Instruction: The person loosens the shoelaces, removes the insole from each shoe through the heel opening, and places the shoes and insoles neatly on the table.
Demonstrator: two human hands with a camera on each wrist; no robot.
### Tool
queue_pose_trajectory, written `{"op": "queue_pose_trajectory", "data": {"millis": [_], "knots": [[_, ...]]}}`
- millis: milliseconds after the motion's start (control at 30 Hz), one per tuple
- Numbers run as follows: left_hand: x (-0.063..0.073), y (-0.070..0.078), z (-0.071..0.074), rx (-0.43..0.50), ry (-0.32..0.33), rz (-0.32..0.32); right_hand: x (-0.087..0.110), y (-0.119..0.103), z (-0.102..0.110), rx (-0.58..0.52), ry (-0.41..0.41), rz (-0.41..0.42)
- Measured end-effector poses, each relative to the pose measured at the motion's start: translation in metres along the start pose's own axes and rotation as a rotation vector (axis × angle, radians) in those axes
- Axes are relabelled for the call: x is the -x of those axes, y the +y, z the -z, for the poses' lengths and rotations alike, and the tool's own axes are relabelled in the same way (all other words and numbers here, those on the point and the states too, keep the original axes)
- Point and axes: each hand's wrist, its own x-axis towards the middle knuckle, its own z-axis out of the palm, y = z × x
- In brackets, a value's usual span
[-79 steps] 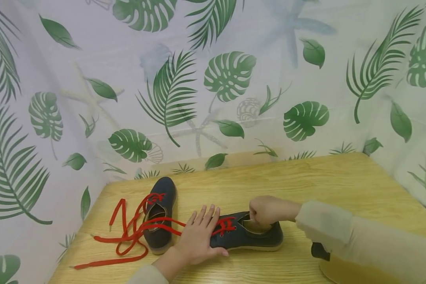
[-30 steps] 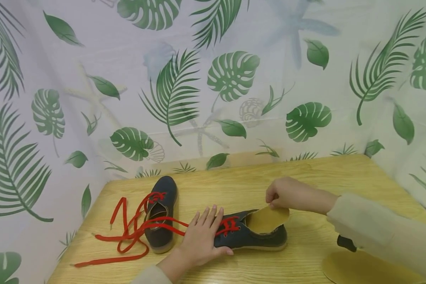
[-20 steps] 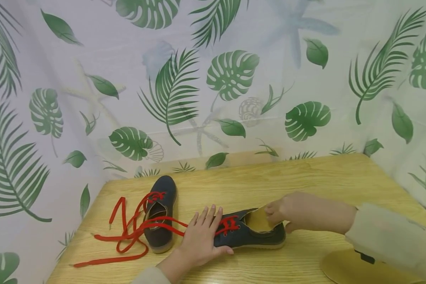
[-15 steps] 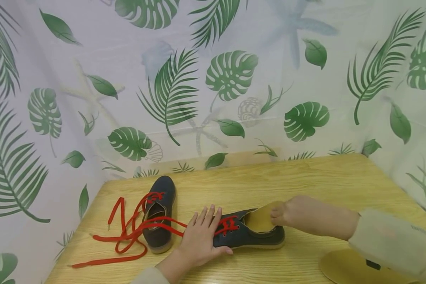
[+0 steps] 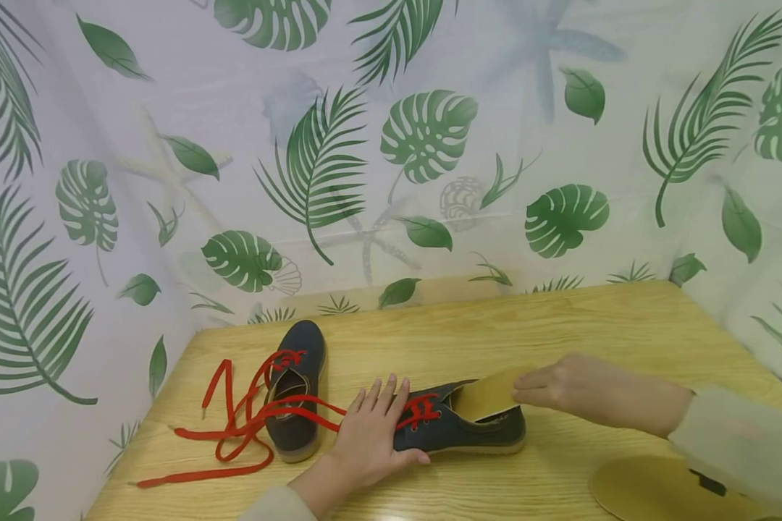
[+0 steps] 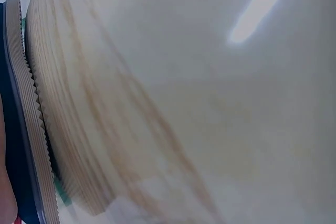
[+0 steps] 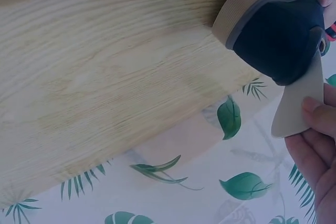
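Note:
A dark blue shoe (image 5: 459,438) with red laces lies sideways on the table, its heel to the right. My left hand (image 5: 368,434) rests over its toe, fingers straight and thumb along the near side. The right hand (image 5: 576,391) pinches a tan insole (image 5: 485,394) by its heel end, thumb on one face and fingers on the other. That end sticks out above the shoe's heel, while the front part is hidden inside. In the right wrist view the insole's pale underside (image 7: 299,103) shows beside the shoe's heel. Only the shoe's sole edge (image 6: 31,103) shows in the left wrist view.
Left of my left hand stands a second blue shoe (image 5: 303,347), with long red laces (image 5: 234,434) spread over it and the table (image 5: 593,325). Another tan insole (image 5: 652,488) lies at the front right, partly under the right sleeve. A leaf-patterned cloth (image 5: 339,174) hangs behind.
My right hand, earlier reaching into the shoe opening, has lifted the insole's heel end and drawn it out to the right. The left hand has stayed on the toe.

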Motion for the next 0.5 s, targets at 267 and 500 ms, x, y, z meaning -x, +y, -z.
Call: {"op": "queue_pose_trajectory", "data": {"millis": [267, 500], "knots": [[0.000, -0.001, -0.001, -0.005, 0.010, -0.003, 0.012, 0.004, -0.001, 0.008, 0.030, 0.001], [0.000, 0.000, 0.000, 0.008, -0.005, 0.000, 0.021, 0.007, 0.000, 0.008, 0.083, 0.005]]}}
